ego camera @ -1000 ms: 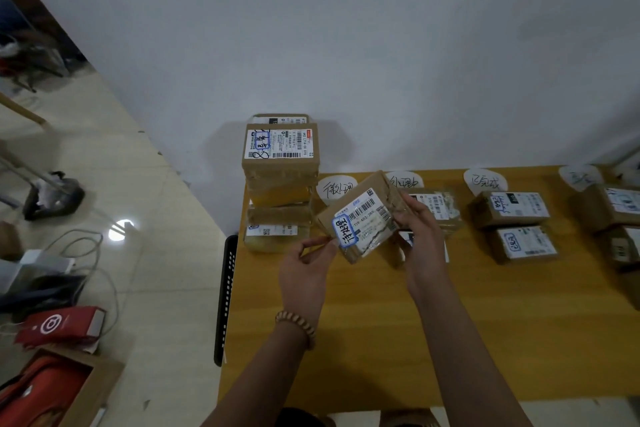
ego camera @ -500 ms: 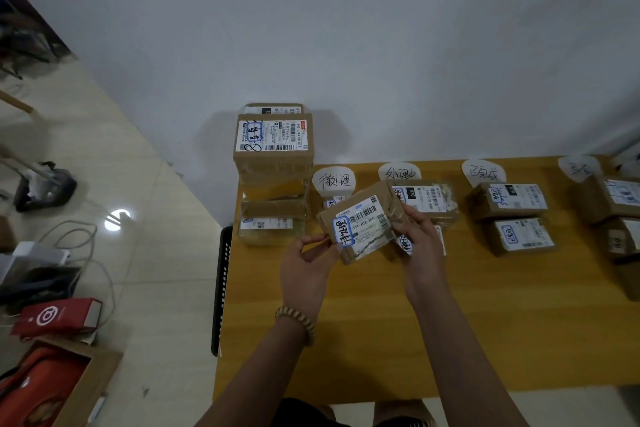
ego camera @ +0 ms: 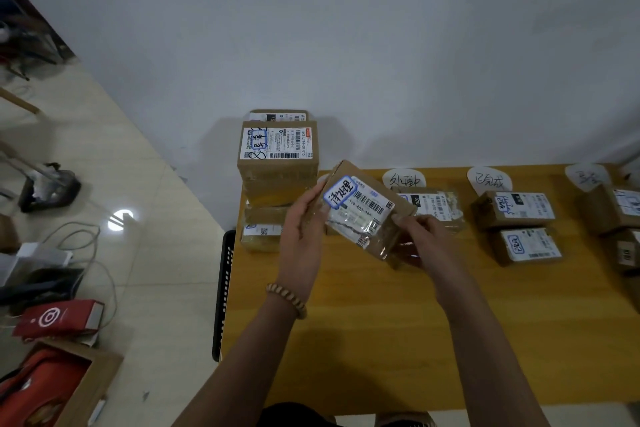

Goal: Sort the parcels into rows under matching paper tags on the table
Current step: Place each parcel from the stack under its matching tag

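I hold a small brown parcel [ego camera: 367, 215] with a white label and a blue-framed handwritten sticker above the wooden table [ego camera: 381, 340]. My left hand [ego camera: 303, 229] grips its left end and my right hand [ego camera: 420, 239] grips its lower right corner. The parcel is tilted and covers the leftmost paper tag. Paper tags [ego camera: 403, 179] [ego camera: 489, 179] [ego camera: 587, 176] lie along the table's far edge. Under them sit a bagged parcel [ego camera: 436, 206], two brown parcels [ego camera: 514, 208] [ego camera: 528, 246] in a column, and more parcels [ego camera: 620, 208] at the right edge.
A stack of unsorted parcels [ego camera: 277, 163] stands at the table's back left corner against the white wall. A black crate [ego camera: 223, 291] hangs off the table's left side. Cables, a red box [ego camera: 59, 319] and an open carton [ego camera: 52, 388] lie on the floor to the left.
Both hands have turned the parcel, so its sticker end now points up and left, and lifted it slightly farther over the leftmost tag. The camera has shifted a little.
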